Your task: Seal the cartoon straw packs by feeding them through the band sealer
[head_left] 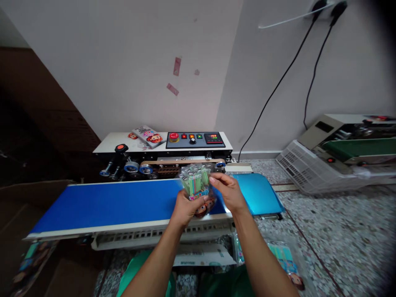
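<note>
Held at the centre of the frame, above the blue belt (120, 202): a clear packet (195, 185), filled with slim sticks, mostly pale green, with a printed face near the lower end. Clamped in the left hand (182, 208), thumb across the front, fingers mostly hidden behind. Pinched also at the right edge by the right hand (229, 190), thumb and forefinger together on the film. Crumpled and see-through along the top.

Just behind the packet, a machine (136, 146) with a tan band and blue-rimmed wheels along the near side, plus a black knob (121, 147) toward the left. On top, right of the middle, a dark panel (182, 144) with a red button (173, 136), smaller coloured buttons, a dial and a display (213, 138) lit with digits. On the left part of the same top, a printed pack (149, 136), lying at a slant.

Right of the hands, a shiny blue plate (256, 194). At lower right, more packets (283, 255) near the right forearm, above a speckled floor (365, 222). At the right, a white crate (297, 169), tilted, near a green belt (368, 148). At upper right, black plugs (338, 7) at the wall (123, 62), cords trailing down. At the left edge, brown cartons (55, 95), dimly lit.
</note>
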Demonstrator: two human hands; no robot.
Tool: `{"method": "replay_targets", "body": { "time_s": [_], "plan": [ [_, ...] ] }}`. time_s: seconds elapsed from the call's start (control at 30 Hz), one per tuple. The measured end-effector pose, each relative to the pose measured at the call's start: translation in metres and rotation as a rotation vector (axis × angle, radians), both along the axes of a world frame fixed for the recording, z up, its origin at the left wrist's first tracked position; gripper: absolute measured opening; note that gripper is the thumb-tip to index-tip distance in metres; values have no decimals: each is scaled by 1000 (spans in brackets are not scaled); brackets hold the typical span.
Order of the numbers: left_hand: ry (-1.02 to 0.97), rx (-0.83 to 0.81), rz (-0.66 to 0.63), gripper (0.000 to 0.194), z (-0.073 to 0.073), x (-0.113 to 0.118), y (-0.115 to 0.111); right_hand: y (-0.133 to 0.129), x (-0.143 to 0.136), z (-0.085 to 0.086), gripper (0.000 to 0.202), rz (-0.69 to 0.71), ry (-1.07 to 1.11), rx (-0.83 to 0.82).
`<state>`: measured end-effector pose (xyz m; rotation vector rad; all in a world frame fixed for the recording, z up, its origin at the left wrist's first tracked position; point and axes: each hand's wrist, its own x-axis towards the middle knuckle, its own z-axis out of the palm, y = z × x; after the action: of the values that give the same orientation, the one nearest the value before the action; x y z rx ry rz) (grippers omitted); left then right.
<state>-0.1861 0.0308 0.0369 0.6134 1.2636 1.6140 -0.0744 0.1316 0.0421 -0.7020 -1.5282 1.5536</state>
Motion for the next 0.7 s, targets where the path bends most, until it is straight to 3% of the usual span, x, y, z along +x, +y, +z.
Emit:
{"method": "replay_targets", "body": {
  "time_s": [0.2, 0.27, 0.4, 0.53, 0.7],
  "plan": [
    [19, 49, 21, 34, 1, 8, 0, -3, -8, -7, 20, -95, 237, -191],
    [-18, 61, 7, 36, 1, 8, 1, -3, -8, -5, 23, -205, 288, -185],
    [-86, 36, 5, 35, 0, 5, 3, 7, 2, -1, 32, -507, 143, 20],
    [-94, 15, 56, 41, -2, 4, 3, 22, 22, -2, 37, -584, -167, 233],
    [-65, -26, 15, 44, -5, 3, 2, 37, 40, -3, 42, -696, -179, 272]
  ]
}}
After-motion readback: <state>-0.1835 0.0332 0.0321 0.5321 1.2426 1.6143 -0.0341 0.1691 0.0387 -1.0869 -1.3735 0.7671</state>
